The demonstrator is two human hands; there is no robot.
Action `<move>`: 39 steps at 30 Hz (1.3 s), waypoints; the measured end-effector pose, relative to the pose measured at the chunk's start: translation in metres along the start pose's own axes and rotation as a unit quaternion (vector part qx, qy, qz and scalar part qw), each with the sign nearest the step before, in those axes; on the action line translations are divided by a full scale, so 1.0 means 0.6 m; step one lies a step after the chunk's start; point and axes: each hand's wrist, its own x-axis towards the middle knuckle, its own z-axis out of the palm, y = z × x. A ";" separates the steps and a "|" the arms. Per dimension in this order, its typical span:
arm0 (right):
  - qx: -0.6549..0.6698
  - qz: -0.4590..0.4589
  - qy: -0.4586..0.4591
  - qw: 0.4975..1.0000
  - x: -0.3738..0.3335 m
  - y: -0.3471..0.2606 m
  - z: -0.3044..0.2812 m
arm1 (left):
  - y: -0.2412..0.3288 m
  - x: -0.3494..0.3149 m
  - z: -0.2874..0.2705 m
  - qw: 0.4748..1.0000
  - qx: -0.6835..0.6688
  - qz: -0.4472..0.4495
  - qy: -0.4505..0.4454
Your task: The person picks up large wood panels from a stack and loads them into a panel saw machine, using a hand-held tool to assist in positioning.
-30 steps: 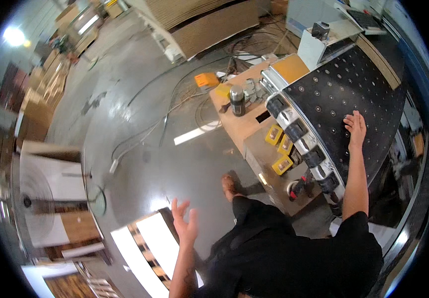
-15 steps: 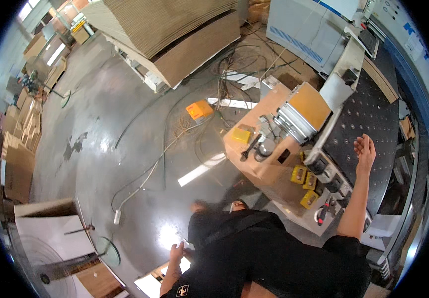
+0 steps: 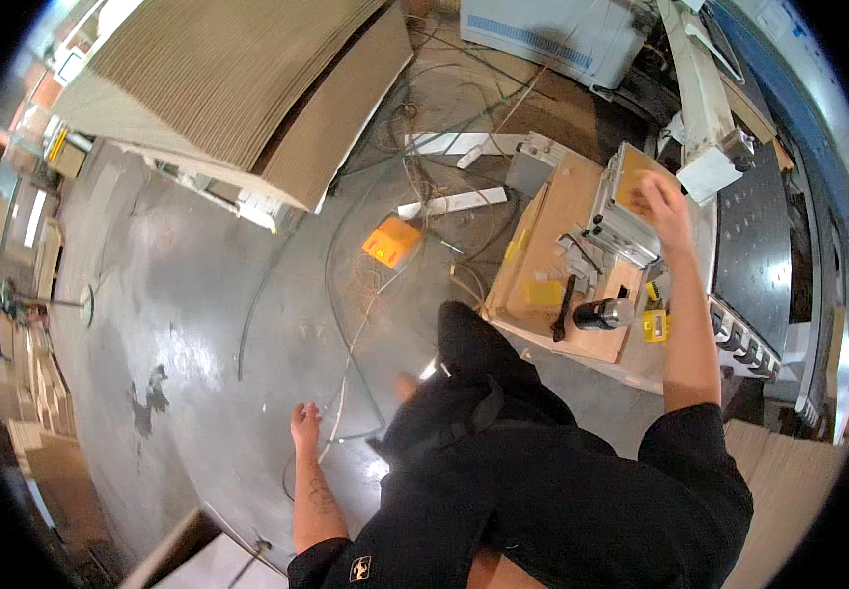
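Note:
My right hand (image 3: pixel 662 208) is over the silver case with an orange top (image 3: pixel 630 229); its fingers are loosely bent, slightly blurred, with nothing visible in them. Whether it touches the case I cannot tell. This case stands on a low wooden-topped stand (image 3: pixel 554 221). Nearer me on the stand are a black cylinder with a silver end (image 3: pixel 599 314), a long dark tool (image 3: pixel 564 309) and a yellow block (image 3: pixel 544 293). Out to the left, my left hand (image 3: pixel 306 426) hangs over the grey floor, fingers loosely apart and no object seen in it.
A tall stack of cardboard sheets (image 3: pixel 218 79) rises at the far left. Cables (image 3: pixel 341 339) trail across the floor around an orange box (image 3: pixel 392 241). To the right lies a black perforated table (image 3: pixel 753 236), with a row of sockets (image 3: pixel 743 339) along its near side.
The view has shifted toward the stand. My right hand has moved from over the black table to the silver case. My left hand has swung forward. The black cylinder now shows its side.

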 end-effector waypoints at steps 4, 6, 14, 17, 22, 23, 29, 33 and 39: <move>0.023 0.065 -0.074 0.995 0.177 0.064 0.150 | 0.068 0.085 -0.015 1.000 -0.019 -0.013 0.013; -0.056 0.109 -0.081 0.989 0.274 0.120 0.224 | 0.078 0.115 -0.009 0.999 0.001 -0.041 -0.009; -0.248 0.257 -0.058 0.932 0.675 0.569 0.511 | 0.062 0.203 0.033 0.834 0.482 -0.057 -0.262; -0.257 0.284 -0.049 0.922 0.772 0.721 0.591 | 0.204 0.211 0.035 0.926 0.212 -0.293 -0.107; -0.297 0.241 -0.010 0.924 0.929 1.016 0.680 | 0.330 0.211 0.009 0.898 0.174 -0.400 -0.051; -0.300 0.200 0.013 0.933 0.932 1.075 0.695 | 0.343 0.198 -0.009 0.899 0.147 -0.407 -0.070; -0.422 0.189 0.045 0.886 1.043 1.213 0.706 | 0.387 0.243 0.113 0.885 0.145 -0.431 -0.104; -0.358 0.313 -0.125 0.871 1.033 1.125 0.702 | 0.433 0.279 0.150 0.880 0.136 -0.448 -0.082; -0.398 0.092 -0.047 0.912 1.036 0.849 0.623 | 0.432 0.295 0.105 0.900 0.043 -0.420 -0.114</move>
